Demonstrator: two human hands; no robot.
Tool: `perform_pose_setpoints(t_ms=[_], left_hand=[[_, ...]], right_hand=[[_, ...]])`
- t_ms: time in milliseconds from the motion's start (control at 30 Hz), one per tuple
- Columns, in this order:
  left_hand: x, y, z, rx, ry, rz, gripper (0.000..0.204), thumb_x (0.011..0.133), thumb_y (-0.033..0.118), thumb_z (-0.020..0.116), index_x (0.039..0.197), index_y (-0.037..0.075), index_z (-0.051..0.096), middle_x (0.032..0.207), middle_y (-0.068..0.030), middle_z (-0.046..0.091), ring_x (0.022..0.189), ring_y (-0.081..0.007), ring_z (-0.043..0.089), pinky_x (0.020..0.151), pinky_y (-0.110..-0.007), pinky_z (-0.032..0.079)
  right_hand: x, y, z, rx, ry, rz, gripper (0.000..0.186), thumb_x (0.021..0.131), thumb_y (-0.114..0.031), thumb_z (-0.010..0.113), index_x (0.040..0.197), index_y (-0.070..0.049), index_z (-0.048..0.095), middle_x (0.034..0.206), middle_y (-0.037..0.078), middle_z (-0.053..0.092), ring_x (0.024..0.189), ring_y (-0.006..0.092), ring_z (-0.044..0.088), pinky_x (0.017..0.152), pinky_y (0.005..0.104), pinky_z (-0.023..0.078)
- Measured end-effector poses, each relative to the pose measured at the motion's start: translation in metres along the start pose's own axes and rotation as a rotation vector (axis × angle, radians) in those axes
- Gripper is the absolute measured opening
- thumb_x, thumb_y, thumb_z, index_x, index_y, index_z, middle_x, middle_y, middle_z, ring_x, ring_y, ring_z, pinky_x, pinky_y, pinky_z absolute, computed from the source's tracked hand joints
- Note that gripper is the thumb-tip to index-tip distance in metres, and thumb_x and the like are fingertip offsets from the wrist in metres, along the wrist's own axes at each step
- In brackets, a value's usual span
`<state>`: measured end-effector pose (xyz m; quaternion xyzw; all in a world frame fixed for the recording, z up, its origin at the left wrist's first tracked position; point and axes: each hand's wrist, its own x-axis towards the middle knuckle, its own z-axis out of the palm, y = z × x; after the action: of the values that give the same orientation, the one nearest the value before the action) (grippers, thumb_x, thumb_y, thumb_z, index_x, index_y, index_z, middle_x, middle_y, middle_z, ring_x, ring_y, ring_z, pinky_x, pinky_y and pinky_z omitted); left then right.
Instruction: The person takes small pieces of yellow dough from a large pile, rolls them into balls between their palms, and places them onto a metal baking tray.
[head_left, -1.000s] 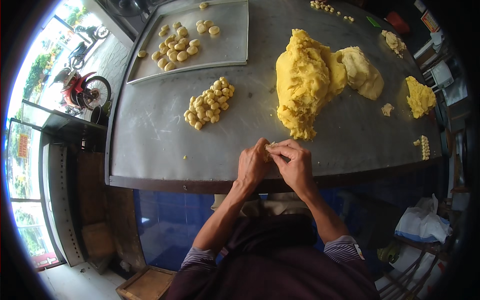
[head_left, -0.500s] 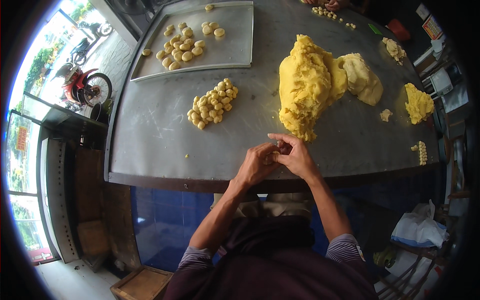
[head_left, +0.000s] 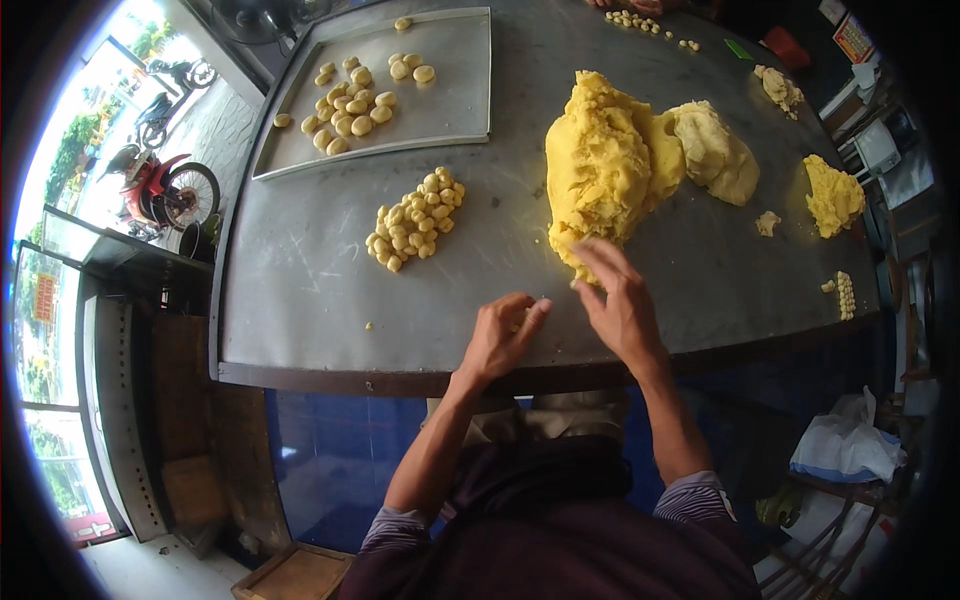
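Note:
Close to the table's front edge, my left hand (head_left: 503, 340) is curled with the thumb out. A small piece of dough (head_left: 518, 321) shows in its fingers, mostly hidden. My right hand (head_left: 625, 315) has its fingers stretched out and apart, over the near end of a big yellow dough mass (head_left: 600, 165). Whether the fingertips press into the dough I cannot tell. A paler dough lump (head_left: 718, 155) leans against the mass on its right. Left of the mass lies a heap of small dough balls (head_left: 415, 220).
A metal tray (head_left: 450, 120) with several larger, flattened balls stands at the far left of the metal table (head_left: 300, 290). On the right lie another yellow dough lump (head_left: 835, 198), a dough scrap (head_left: 767, 223) and rows of tiny balls (head_left: 846, 296). Another person's hand (head_left: 645, 6) is at the far edge.
My hands were together, fingers meeting around something small. Now they are apart: the right has opened and moved right to the yellow dough, while the left stays near the table edge.

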<state>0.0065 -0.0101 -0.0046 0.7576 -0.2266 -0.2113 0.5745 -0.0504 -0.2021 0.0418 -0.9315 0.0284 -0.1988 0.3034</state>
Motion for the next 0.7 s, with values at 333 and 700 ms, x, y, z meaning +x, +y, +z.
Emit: perform_pose_setpoints(t_ms=[333,700], left_hand=[[0.006,0.007,-0.012,-0.903,-0.026,0.002,0.031,0.111,0.035,0.043,0.121,0.007,0.052,0.109,-0.0053,0.05,0.076,-0.01,0.039,0.068,-0.024,0.037],[-0.013,0.0,-0.034,0.72,0.098,0.402,0.01,0.101,0.01,0.058,0.104,0.001,0.063,0.111,-0.0162,0.061,0.099,-0.0306,0.062,0.092,-0.039,0.049]], right_hand=[[-0.02,0.041,0.01,-0.157,-0.12,0.169,0.03,0.089,-0.013,0.073,0.116,-0.003,0.065,0.12,0.013,0.063,0.106,0.0347,0.065,0.089,0.0419,0.057],[-0.049,0.05,0.017,0.0,0.135,0.144,0.034,0.092,0.001,0.066,0.125,-0.002,0.067,0.126,0.015,0.067,0.111,0.0345,0.067,0.091,0.0401,0.056]])
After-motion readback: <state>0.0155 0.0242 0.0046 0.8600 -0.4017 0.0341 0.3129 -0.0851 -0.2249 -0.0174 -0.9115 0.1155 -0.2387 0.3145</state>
